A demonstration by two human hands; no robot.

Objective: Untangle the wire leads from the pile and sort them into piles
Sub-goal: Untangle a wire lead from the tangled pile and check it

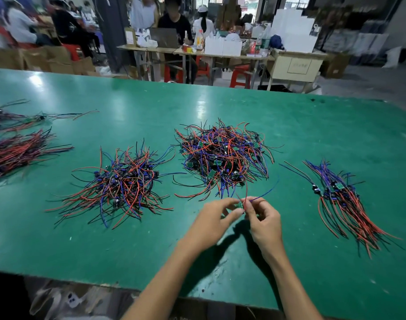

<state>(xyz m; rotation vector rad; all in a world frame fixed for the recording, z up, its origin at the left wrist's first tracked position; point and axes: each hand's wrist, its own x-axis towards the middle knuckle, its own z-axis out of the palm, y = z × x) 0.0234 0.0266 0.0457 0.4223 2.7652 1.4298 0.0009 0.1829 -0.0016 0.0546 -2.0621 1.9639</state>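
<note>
A big tangled pile [222, 158] of red, blue and black wire leads with small green boards lies mid-table. A second tangled pile [121, 185] sits to its left. A combed-out pile [343, 202] lies at the right, its leads running one way. Just in front of the big pile, my left hand [217, 218] and my right hand [263, 218] together pinch one wire lead [240, 205] with a small green board. Its blue wire arcs up to the right and its red wire rises toward the pile.
More straightened bundles [19, 151] lie at the green table's [128, 245] far left edge. Beyond the table sit people at work tables with white boxes, red stools and cardboard cartons. The table's near edge runs below my forearms.
</note>
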